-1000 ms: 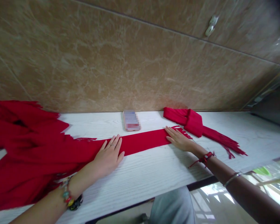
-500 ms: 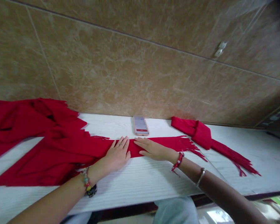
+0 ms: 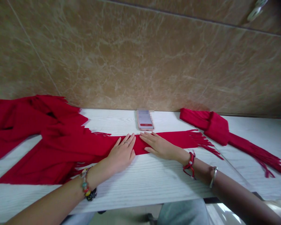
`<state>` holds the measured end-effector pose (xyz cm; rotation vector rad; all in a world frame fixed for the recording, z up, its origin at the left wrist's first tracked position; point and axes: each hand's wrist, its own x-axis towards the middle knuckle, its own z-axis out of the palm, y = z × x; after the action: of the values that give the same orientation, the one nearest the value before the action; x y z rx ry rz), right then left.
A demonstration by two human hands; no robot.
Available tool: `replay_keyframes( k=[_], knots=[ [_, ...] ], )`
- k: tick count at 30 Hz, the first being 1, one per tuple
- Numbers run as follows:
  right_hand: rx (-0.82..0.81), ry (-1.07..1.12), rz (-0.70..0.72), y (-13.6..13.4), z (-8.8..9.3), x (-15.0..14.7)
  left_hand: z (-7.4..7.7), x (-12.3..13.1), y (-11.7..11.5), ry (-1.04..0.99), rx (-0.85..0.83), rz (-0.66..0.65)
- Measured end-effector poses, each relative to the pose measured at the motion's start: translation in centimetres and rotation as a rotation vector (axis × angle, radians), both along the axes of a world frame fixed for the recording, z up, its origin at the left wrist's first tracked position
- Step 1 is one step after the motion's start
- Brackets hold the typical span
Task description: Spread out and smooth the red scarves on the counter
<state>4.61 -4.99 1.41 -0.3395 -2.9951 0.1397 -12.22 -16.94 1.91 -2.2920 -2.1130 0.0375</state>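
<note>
A red fringed scarf [image 3: 175,139] lies in a flat narrow strip across the white table, its fringe pointing right. My left hand [image 3: 123,152] rests palm down on the strip, fingers spread, a ring on one finger. Just right of it, my right hand [image 3: 160,146] also lies flat on the strip with its fingers stretched out. Neither hand grips anything. Leftward the strip meets a loose, wrinkled heap of red cloth [image 3: 58,147]. A folded red scarf [image 3: 217,128] with a fringed tail lies on the right.
A phone [image 3: 145,120] with a lit screen lies behind my hands, near the wall. The white table [image 3: 131,187] backs onto a brown marbled wall [image 3: 131,62]. A small metal fitting [image 3: 256,11] is on the wall at upper right. My knees show below the front edge.
The view has shifted, so the folded scarf and my right arm appear farther right. Both hands remain flat on the strip, almost unmoved relative to it.
</note>
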Motion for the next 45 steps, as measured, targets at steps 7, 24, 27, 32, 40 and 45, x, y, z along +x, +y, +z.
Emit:
replay_keyframes(
  k=[7,24,27,32,40,45],
  knots=[
    [0.03,-0.027,-0.024,0.1,0.2,0.2,0.0,0.1,0.2,-0.007,-0.055,0.013],
    [-0.067,0.336,-0.183,3.3,2.8,4.3,0.4,0.0,0.1,0.022,0.005,-0.015],
    [-0.07,0.387,-0.206,3.3,3.2,4.7,0.3,0.4,0.2,0.022,0.054,-0.104],
    [-0.062,0.184,-0.081,0.9,1.8,2.7,-0.3,0.1,0.1,0.0,0.037,-0.118],
    [-0.014,0.041,0.004,-0.3,-0.4,2.2,3.3,-6.3,-3.8,0.064,-0.124,-0.045],
    [0.0,0.126,0.019,-0.5,-0.2,1.4,5.5,-9.5,-6.3,0.217,-0.113,-0.142]
  ],
)
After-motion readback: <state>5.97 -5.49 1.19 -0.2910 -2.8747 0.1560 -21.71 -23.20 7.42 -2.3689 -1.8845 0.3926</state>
